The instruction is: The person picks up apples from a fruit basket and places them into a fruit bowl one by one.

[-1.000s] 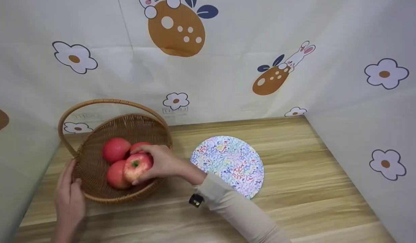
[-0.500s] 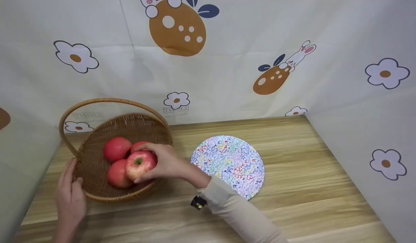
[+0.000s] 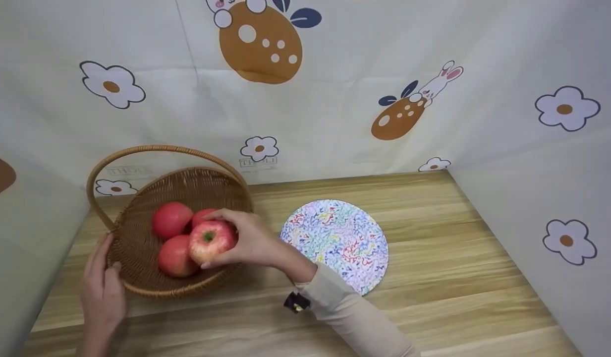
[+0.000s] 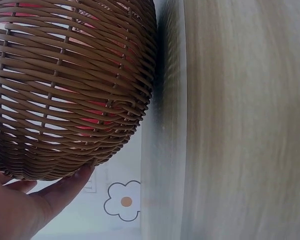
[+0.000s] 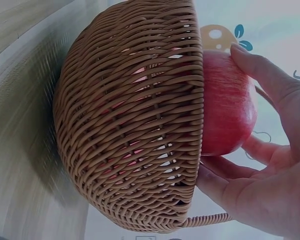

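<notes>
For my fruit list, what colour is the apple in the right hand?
The held apple is red with pale yellow patches; the head view shows this best.

The table (image 3: 464,277) has a wood-grain surface, pale yellowish brown with darker streaks running mostly from side to side. Toward its left side stands a brown woven basket (image 3: 201,191), round, with a tall arched handle. To the right of the basket, apart from it, a thin round mat (image 3: 345,238) lies flat, covered in small squiggles of blue, red, green, yellow and purple on white. The mat sits near the middle of the table.
</notes>
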### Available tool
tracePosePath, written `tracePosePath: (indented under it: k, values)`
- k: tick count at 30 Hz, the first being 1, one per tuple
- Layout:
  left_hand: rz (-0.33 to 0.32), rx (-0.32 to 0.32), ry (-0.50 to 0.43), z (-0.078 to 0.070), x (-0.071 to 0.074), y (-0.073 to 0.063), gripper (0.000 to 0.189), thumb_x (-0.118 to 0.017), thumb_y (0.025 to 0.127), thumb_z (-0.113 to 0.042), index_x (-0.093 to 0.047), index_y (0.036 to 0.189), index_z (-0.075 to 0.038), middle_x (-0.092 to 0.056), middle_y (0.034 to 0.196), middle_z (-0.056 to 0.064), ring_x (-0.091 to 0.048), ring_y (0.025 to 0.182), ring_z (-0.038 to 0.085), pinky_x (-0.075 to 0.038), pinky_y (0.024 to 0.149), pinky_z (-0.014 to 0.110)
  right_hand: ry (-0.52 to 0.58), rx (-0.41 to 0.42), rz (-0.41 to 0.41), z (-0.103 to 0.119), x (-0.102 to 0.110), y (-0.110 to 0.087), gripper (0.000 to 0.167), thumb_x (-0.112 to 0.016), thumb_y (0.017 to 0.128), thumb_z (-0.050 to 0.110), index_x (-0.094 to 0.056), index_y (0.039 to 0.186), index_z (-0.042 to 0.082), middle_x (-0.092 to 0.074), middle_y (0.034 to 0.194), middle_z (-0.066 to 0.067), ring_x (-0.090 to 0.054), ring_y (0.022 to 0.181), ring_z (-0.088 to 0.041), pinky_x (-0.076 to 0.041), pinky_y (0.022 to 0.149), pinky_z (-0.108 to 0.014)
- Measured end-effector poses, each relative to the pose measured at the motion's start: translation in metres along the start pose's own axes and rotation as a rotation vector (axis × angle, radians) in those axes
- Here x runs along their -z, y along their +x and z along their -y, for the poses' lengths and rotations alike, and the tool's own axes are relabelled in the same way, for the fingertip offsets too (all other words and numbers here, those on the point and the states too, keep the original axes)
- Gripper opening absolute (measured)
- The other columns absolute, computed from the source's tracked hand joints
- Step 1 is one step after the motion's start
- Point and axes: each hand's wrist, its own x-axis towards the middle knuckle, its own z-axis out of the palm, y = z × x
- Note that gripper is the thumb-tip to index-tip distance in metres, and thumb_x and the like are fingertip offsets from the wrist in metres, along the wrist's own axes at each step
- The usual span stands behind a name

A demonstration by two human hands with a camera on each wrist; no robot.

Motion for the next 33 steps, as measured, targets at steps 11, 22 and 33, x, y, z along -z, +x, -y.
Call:
tracePosePath:
  k: [11,22,33]
  values:
    - [0.007,-0.008,0.01,0.002,-0.001,0.001,0.057,-0.035,0.103,-0.001,-0.044,0.159,-0.002,-0.034,0.169,0.022,-0.026,0.157,0.04,-0.011,0.131,0.047,0.098,-0.02,-0.066,0.004,0.005,-0.01,0.075,-0.1,0.071,0.023,-0.066,0.138,0.014,-0.071,0.129,0.001,-0.063,0.113,-0.003,-0.051,0.097,-0.02]
    - [-0.006,-0.03,-0.007,0.0,0.0,0.0,0.056,-0.034,0.104,-0.002,-0.045,0.158,0.0,-0.036,0.168,0.021,-0.027,0.158,0.032,-0.013,0.13,0.034,0.129,-0.005,-0.109,0.007,0.01,-0.018,0.076,-0.1,0.071,0.021,-0.065,0.138,0.009,-0.071,0.127,-0.005,-0.064,0.108,-0.004,-0.054,0.093,-0.02]
    - [-0.005,-0.028,-0.006,0.0,0.0,0.0,0.056,-0.033,0.104,-0.003,-0.044,0.159,-0.001,-0.036,0.168,0.021,-0.026,0.158,0.035,-0.012,0.13,0.037,0.133,-0.025,-0.138,0.008,0.01,-0.025,0.077,-0.1,0.071,0.02,-0.065,0.139,0.012,-0.07,0.129,-0.006,-0.064,0.112,-0.007,-0.054,0.095,-0.022]
